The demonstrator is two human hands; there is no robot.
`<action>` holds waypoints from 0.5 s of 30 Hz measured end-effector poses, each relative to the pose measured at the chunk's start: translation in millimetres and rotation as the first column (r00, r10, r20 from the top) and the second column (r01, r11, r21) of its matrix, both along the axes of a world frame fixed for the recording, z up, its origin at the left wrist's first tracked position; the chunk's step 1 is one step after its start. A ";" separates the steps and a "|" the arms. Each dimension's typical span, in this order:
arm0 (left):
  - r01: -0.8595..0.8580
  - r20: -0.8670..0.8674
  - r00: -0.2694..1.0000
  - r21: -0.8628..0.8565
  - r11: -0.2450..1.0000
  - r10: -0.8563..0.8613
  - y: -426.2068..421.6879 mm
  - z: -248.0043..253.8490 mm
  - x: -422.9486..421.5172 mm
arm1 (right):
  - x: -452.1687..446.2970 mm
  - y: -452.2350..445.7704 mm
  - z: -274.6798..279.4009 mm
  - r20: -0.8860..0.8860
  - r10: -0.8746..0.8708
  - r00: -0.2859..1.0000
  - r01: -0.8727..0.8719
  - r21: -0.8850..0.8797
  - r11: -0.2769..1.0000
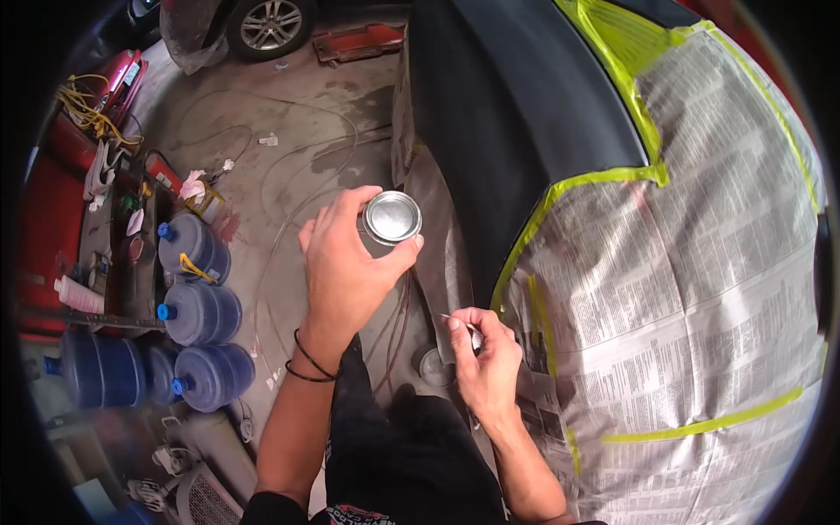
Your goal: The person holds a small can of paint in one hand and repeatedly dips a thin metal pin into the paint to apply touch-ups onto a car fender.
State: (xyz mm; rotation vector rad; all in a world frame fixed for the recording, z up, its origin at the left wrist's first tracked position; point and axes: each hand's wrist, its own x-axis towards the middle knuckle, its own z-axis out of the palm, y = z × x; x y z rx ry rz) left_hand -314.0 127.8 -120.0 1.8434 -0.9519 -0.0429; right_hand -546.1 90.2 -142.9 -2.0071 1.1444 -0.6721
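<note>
My left hand is wrapped round a small round metal tin, held up in front of me with its shiny silver top facing me. Lower and to the right, my right hand is closed on a thin tool with a narrow tip. Most of that tool is hidden in the fingers, so its exact kind does not show. The two hands are apart, and the tip does not touch the tin. Beside my right hand is a dark car panel, edged with yellow-green masking tape.
Newspaper-print masking paper covers the car on the right. Several blue water jugs stand on the left by a cluttered cart. A hose snakes over the concrete floor. Near my feet is a round metal container.
</note>
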 end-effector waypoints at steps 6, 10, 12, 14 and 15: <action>-0.027 0.031 0.999 -0.012 1.000 0.028 24.1 -18.6 -41.9 | -41.1 25.4 -34.6 0.016 0.053 0.998 -0.054 0.095 0.994; -0.044 0.002 0.999 0.022 0.999 0.044 40.6 -15.8 -58.5 | -63.1 41.6 -45.8 -0.009 0.100 0.995 -0.098 0.127 0.987; -0.055 -0.028 0.998 0.033 0.998 0.056 49.3 -17.4 -63.8 | -71.3 51.7 -43.8 -0.008 0.094 0.996 -0.090 0.239 0.967; -0.069 -0.022 0.997 0.068 0.995 0.071 60.8 -15.4 -66.2 | -77.2 59.5 -43.7 -0.009 0.109 0.994 -0.100 0.326 0.940; -0.076 -0.020 0.997 0.088 0.993 0.078 66.6 -12.9 -66.8 | -76.4 63.8 -40.9 0.035 0.127 0.991 -0.131 0.295 0.946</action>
